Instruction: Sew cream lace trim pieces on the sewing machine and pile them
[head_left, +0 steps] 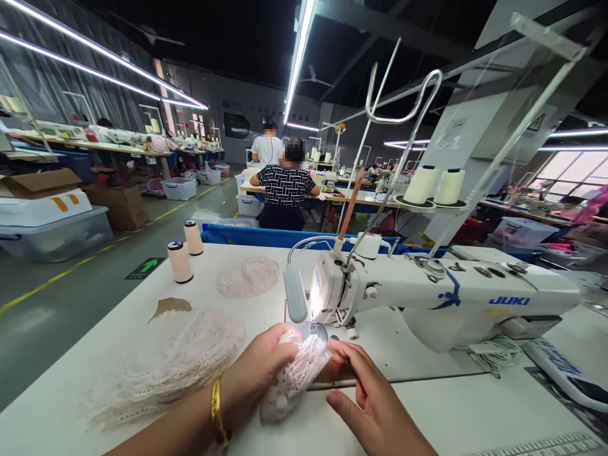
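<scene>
Lace pile (175, 361) on tbl (475, 408), L of sewing mach (456, 301), spools (180, 265) behind pile.

White openwork lace (306, 367) is bunching in the left hand (256, 367), slanting just before the sewing machine (327, 294).

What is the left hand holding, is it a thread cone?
No, the left hand grips a bunched piece of white lace.

The off-white openwork lace cloth (304, 367) looks rough, matt; the white long-armed sewing machine (389, 294) smooth, glossy; the round gold-coloured metal bangle (216, 408) shiny.
</scene>
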Demonstrator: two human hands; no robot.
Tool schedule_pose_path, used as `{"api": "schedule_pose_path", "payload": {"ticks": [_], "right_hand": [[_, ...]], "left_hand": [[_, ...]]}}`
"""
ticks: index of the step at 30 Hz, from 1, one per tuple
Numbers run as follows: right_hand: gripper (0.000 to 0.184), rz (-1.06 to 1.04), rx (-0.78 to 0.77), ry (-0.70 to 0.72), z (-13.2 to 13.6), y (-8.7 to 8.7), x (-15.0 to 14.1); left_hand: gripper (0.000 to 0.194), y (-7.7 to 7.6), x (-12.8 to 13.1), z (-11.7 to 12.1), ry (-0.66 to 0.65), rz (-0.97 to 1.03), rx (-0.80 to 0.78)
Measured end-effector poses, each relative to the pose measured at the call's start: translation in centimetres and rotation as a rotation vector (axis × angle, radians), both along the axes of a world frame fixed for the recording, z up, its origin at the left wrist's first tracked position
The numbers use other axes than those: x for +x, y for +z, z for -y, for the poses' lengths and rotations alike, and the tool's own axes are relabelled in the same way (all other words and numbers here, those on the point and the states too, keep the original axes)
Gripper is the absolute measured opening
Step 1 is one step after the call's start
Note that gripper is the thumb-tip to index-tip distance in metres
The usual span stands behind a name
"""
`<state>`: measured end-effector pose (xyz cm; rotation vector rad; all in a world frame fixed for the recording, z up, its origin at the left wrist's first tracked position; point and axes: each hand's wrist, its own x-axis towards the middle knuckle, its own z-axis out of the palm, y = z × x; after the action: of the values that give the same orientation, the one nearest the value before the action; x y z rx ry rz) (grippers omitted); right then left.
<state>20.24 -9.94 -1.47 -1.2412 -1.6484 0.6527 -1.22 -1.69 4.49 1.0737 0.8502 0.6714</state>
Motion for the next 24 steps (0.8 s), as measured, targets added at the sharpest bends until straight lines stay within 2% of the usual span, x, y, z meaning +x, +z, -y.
{"api": "schedule_pose_path", "payload": {"ticks": [2,5,7,9,10,12,14,16,17,18,20,21,23,24], "right_hand": [[0.067,-0.232,-0.084,0.103,-1.2,0.3,-0.5],[0.062,-0.405,-0.245,0.307,-1.5,1.4,-0.7],[0.057,-0.37,-0.347,0.327,-1.3,2.3,0.0],[0.043,-0.206,-0.382,0.223,-1.2,3.0,1.6],[0.033,-0.067,-0.368,0.132,-1.3,3.1,2.6],[0.018,0.312,-0.307,-0.033,-1.6,3.1,4.8],[0.017,0.607,-0.188,-0.146,-1.8,2.7,6.4],[0.018,0.726,-0.011,-0.209,-1.7,2.3,6.7],[0.018,0.722,0.071,-0.193,-1.6,2.3,6.2],[0.018,0.691,0.131,-0.138,-1.5,2.3,5.4],[0.018,0.579,0.156,0.091,-1.3,2.4,3.2],[0.02,0.531,0.121,0.2,-1.3,2.5,1.9],[0.032,0.477,0.088,0.295,-1.8,2.8,-0.2],[0.029,0.468,0.081,0.317,-2.2,2.9,-0.9]], "left_hand": [[0.044,0.3,0.0,0.6,-0.121,0.049,0.024],[0.042,0.6,-0.2,0.7,-0.216,0.111,0.005],[0.037,0.7,-0.7,0.1,-0.21,0.018,-0.002],[0.03,0.7,-1.4,-0.9,-0.166,-0.223,0.081],[0.026,0.6,-1.8,-1.4,-0.131,-0.375,0.18],[0.024,0.3,-2.5,-2.4,-0.038,-0.653,0.499],[0.026,-0.3,-2.9,-2.8,0.005,-0.793,0.842],[0.029,-0.8,-2.5,-2.8,-0.076,-0.804,1.074],[0.03,-1.1,-2.1,-2.6,-0.159,-0.798,1.124],[0.028,-1.3,-1.6,-2.5,-0.243,-0.804,1.13],[0.02,-1.5,-0.4,-2.2,-0.36,-0.861,1.05],[0.014,-1.5,0.1,-2.1,-0.383,-0.893,0.988],[0.001,-1.3,0.7,-2.2,-0.37,-0.929,0.893],[0.006,-1.1,0.8,-2.2,-0.35,-0.926,0.877]]}}
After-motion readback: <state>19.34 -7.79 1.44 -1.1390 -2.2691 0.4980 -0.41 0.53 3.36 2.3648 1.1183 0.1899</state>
